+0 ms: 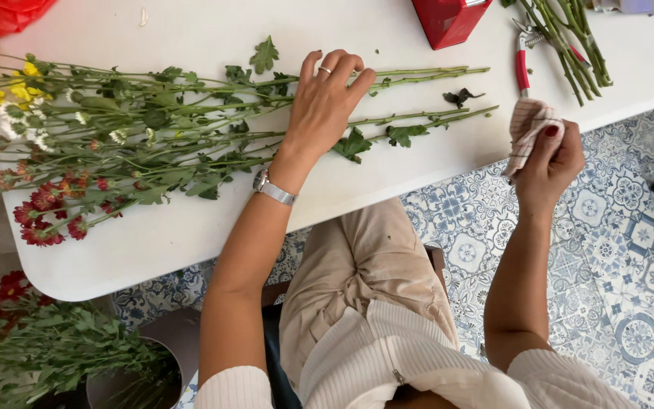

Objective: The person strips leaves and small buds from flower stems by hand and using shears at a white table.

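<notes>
On the white table (191,235), left of centre, my left hand (325,102) lies flat, fingers spread, pressing the chrysanthemum stems (191,129) so they stay lined up, blooms left, cut ends right. My right hand (550,163) hangs off the near edge, pinched shut on a striped cloth (527,129). Red pruning shears (522,64) lie far right beside trimmed stems (569,38).

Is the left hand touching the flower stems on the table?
Touching: in the head view the left hand lies flat across the flower stems.
</notes>
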